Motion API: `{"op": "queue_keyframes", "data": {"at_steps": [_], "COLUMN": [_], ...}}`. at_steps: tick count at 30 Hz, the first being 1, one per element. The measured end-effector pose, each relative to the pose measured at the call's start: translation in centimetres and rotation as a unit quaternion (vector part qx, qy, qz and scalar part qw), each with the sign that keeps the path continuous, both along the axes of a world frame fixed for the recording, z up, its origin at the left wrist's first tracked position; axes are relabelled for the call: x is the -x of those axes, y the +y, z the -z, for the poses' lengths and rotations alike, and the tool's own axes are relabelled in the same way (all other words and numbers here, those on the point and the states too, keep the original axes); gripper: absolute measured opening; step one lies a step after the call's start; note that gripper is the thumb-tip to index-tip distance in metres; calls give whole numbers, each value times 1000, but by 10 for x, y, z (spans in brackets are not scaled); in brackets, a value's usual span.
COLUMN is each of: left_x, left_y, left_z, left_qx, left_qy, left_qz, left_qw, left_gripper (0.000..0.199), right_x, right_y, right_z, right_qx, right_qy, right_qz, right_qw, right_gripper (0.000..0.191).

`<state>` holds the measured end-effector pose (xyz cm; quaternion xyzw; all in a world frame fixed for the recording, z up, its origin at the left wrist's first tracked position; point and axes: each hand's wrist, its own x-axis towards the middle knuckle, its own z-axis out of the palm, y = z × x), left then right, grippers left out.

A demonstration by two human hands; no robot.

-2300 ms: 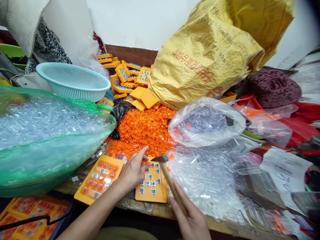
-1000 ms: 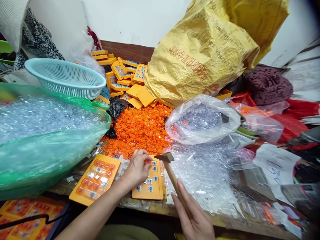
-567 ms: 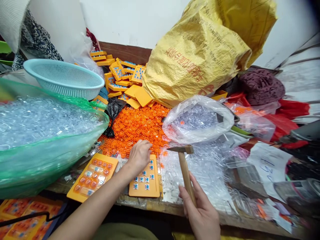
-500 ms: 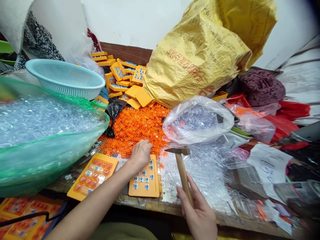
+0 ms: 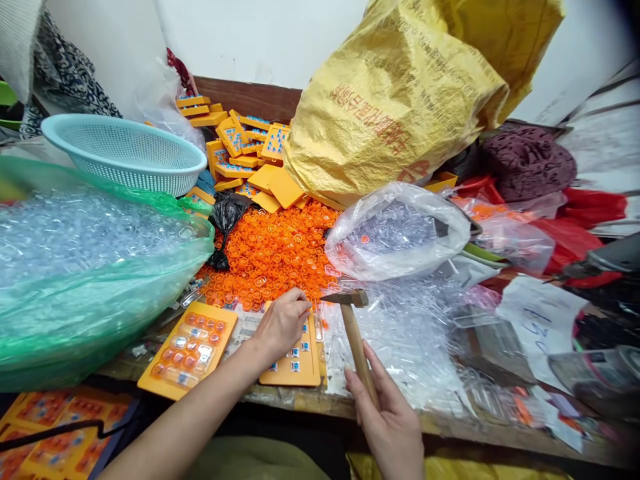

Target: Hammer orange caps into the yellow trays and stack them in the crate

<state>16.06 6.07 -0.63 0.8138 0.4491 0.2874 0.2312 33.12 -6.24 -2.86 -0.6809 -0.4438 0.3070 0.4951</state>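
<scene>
My right hand (image 5: 390,417) is wrapped around the wooden handle of a small hammer (image 5: 361,353), its metal head up and its pointed end to the left. My left hand (image 5: 284,323) is closed in a pinch above the upper part of a yellow-orange board (image 5: 311,375) set with small blue-and-white pieces. Whatever its fingertips hold is too small to make out. Left of that board lies another yellow-orange board (image 5: 224,321), carrying orange rings and clear caps. Just beyond my left hand spreads a heap of orange plastic rings (image 5: 280,243).
Clear plastic parts fill a green bag (image 5: 125,293) at left and a white bag (image 5: 345,257) at right; more parts (image 5: 400,333) lie loose before it. Behind are a blue basket (image 5: 125,170), stacked yellow boards (image 5: 245,163) and a large yellow sack (image 5: 390,113).
My left hand has come off the orange ring heap, moving slightly toward me over the board. The hammer and my right hand have shifted a little left. The view has tilted slightly.
</scene>
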Motion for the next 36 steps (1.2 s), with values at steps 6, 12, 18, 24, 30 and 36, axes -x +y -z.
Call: {"op": "queue_keyframes", "data": {"at_steps": [6, 12, 18, 24, 30, 36], "left_x": [0, -6, -6, -2, -4, -2], "left_y": [-9, -6, -12, -16, -9, -9], "left_z": [5, 5, 3, 5, 4, 7], "left_qx": [-5, 7, 19, 58, 107, 108], "left_qy": [-12, -22, -24, -56, -72, -81], "left_qz": [-30, -63, -47, -83, -114, -97], "left_qw": [999, 998, 998, 993, 985, 986], "left_gripper": [17, 23, 18, 24, 59, 61], "right_x": [-3, -1, -3, 0, -3, -4], "right_y": [-5, -6, -9, -12, -7, -5], "right_z": [7, 7, 4, 4, 2, 7], "right_qx": [20, 27, 9, 2, -37, -74], "right_qy": [12, 6, -50, -77, -187, -235], "right_qz": [-17, -22, -40, -37, -118, -103], "right_qw": [1000, 999, 998, 996, 975, 964], "right_gripper": [49, 48, 45, 45, 40, 39]}}
